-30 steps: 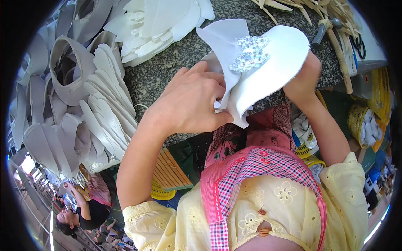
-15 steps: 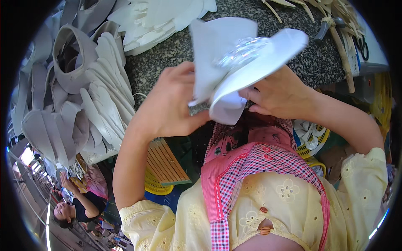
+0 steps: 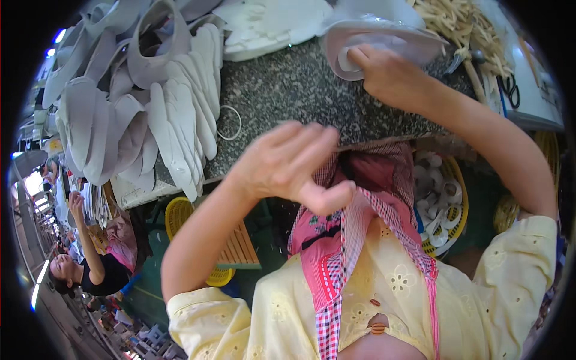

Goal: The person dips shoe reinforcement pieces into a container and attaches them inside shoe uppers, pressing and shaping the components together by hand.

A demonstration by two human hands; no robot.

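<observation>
The white piece (image 3: 411,45) is over the speckled slab (image 3: 288,84), far side. Past its left end I see a co-worker (image 3: 99,276); grey pieces (image 3: 90,126) crowd that end. Blur softens the piece's far part. At the slab's near edge the left hand (image 3: 291,165) spreads, empty; the right hand (image 3: 387,75), outstretched, grips the piece.

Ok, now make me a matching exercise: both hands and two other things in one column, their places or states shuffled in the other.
1. Right hand
2. Left hand
3. Thin white loop
4. Slatted wooden panel

A. lying on the granite tabletop
B. below tabletop level, left of the apron
C. holding a white piece
D. open, apparently empty

Pairs: 1-C, 2-D, 3-A, 4-B
</observation>
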